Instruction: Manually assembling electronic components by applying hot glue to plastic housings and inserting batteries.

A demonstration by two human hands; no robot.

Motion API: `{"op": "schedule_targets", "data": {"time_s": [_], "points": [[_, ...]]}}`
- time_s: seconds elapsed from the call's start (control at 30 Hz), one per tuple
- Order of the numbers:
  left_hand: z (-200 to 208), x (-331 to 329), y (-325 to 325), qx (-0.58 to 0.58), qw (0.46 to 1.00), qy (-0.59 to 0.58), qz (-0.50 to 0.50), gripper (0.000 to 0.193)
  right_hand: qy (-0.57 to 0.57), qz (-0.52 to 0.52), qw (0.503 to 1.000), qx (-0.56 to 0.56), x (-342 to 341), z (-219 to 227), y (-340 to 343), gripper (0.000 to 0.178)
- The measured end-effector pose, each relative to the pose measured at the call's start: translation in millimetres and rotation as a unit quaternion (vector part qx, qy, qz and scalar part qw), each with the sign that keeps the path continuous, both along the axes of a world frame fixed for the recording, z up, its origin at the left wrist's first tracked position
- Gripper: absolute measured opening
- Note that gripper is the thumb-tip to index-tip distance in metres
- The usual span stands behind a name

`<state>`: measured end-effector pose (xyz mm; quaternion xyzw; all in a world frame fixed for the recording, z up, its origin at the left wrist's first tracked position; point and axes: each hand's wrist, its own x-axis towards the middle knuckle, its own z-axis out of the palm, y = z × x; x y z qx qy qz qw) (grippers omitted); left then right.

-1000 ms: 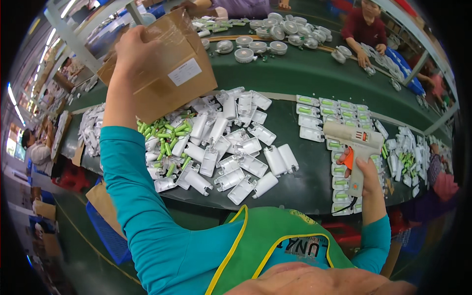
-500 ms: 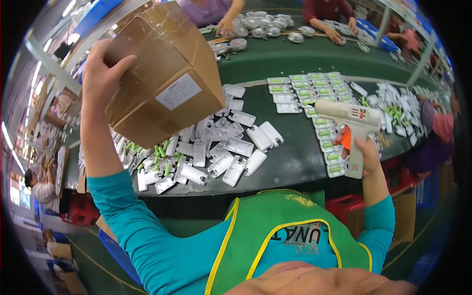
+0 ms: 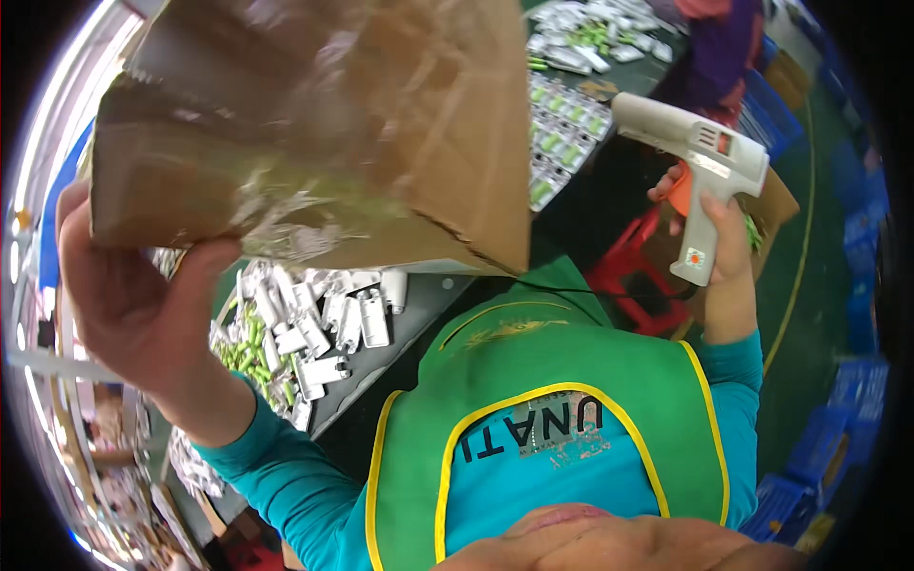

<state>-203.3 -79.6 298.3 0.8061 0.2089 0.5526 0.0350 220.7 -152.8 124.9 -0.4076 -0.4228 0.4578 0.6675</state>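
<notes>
A brown cardboard box [image 3: 324,124] with clear tape fills the upper left, lifted above the table and tilted. My left hand [image 3: 143,314] grips its lower left edge, thumb against the near side. In my right hand [image 3: 728,233] is a white glue gun [image 3: 705,157], fingers around its handle at the orange trigger. Its nozzle points left. Below the box lies a pile of white plastic casings [image 3: 328,319] mixed with green cylindrical cells [image 3: 249,352]. Rows of casings with green cells [image 3: 566,133] lie beyond the box, partly hidden by it.
The dark table's edge [image 3: 381,366] runs diagonally ahead of my green apron. A red stool [image 3: 638,266] and an opened carton [image 3: 771,205] stand right of the table. Blue crates [image 3: 847,409] line the far right. More casings [image 3: 609,33] lie at the top, near another person.
My view has turned to the right. The box has come nearer and tipped, its label now out of sight. The glue gun, previously over the rows of casings, is now beyond the table edge.
</notes>
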Motion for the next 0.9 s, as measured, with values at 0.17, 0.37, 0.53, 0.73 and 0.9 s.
{"op": "schedule_targets", "data": {"time_s": [0.17, 0.37, 0.53, 0.73, 0.9], "points": [[-19, 75, 20, -0.027, 0.981, 0.005, -0.194, 0.072, -0.022, -0.205, 0.978, 0.027, 26, 8, -84, 0.045], [-28, 174, 0, -0.042, 0.929, -0.015, -0.367, 0.063, -0.001, -0.436, 0.900, 0.016, 65, 7, -165, 0.044], [-58, 213, -3, -0.137, 0.912, 0.002, -0.386, 0.054, 0.093, -0.371, 0.918, 0.106, 108, -7, -214, 0.044], [-83, 216, -30, -0.205, 0.915, 0.009, -0.348, 0.048, -0.028, -0.439, 0.893, 0.092, 115, 3, -235, 0.046], [-86, 190, -61, -0.116, 0.948, 0.036, -0.293, 0.044, 0.033, -0.338, 0.924, 0.177, 130, -8, -226, 0.047]]}}
